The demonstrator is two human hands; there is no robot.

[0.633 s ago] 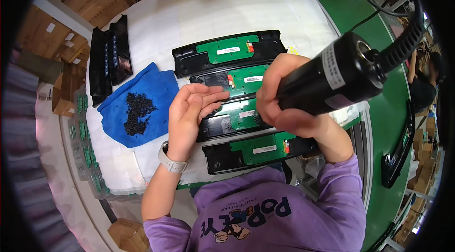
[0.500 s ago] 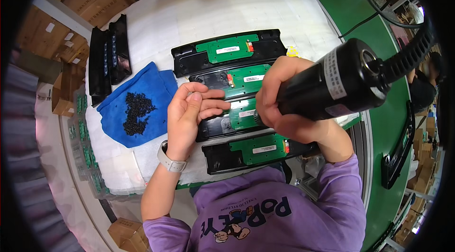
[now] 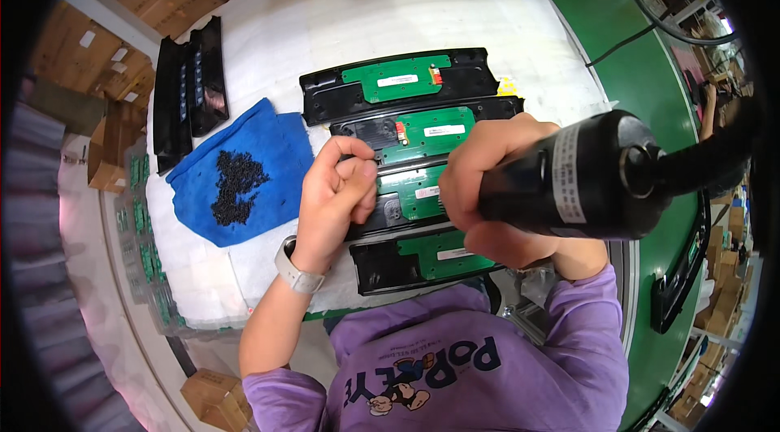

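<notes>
White padded bench [image 3: 357, 17], cartons behind. I see four black panels with green boards; my right hand [image 3: 487, 188] grips the black power screwdriver [image 3: 593, 176] over the third panel [image 3: 406, 198], left hand [image 3: 333, 192] pinched closed there. I judge the work midway.

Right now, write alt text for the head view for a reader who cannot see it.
A person's right hand grips a black electric screwdriver over the third of four black housings with green circuit boards, left hand pinched beside it. A blue cloth heaped with small black screws lies left on the white table.
</notes>
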